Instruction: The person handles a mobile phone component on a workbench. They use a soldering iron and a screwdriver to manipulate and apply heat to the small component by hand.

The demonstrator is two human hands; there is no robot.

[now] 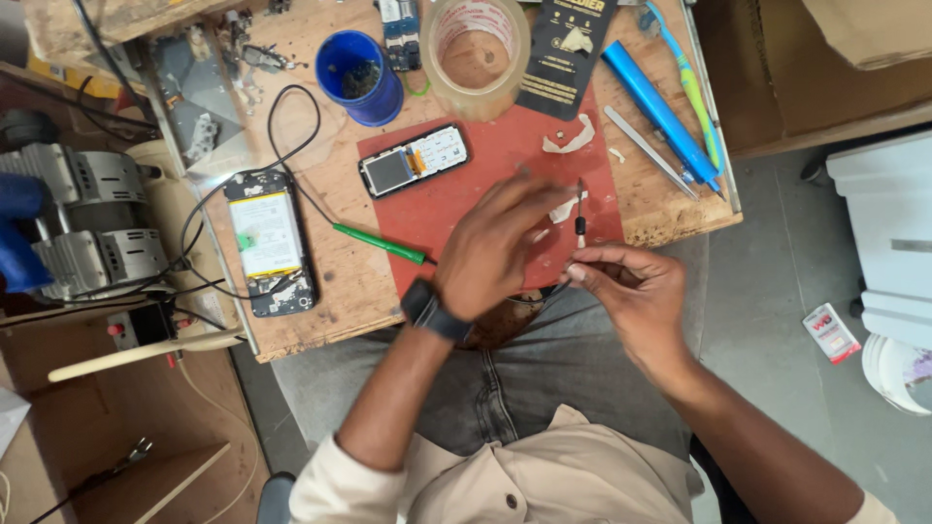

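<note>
My left hand [500,243], with a dark watch on its wrist, hovers over the red mat [456,209], its fingers spread and blurred, reaching toward a white scrap of tape [566,208]. Just to its right, my right hand [631,291] pinches a thin black tool [580,221] that points up and away from me. A dark cord runs from this hand under my left palm. A small keypad phone [415,160] with its front cover off lies on the mat beyond my left hand. A green screwdriver [379,243] lies to the left of it.
An opened smartphone [269,238] with a black cable lies on the wooden board. At the back stand a blue cup [361,78], a tape roll [476,53] and a black card [566,53]. A blue tube [660,112], tweezers [646,150] and a toothbrush [694,97] lie right. A grey machine [87,223] sits left.
</note>
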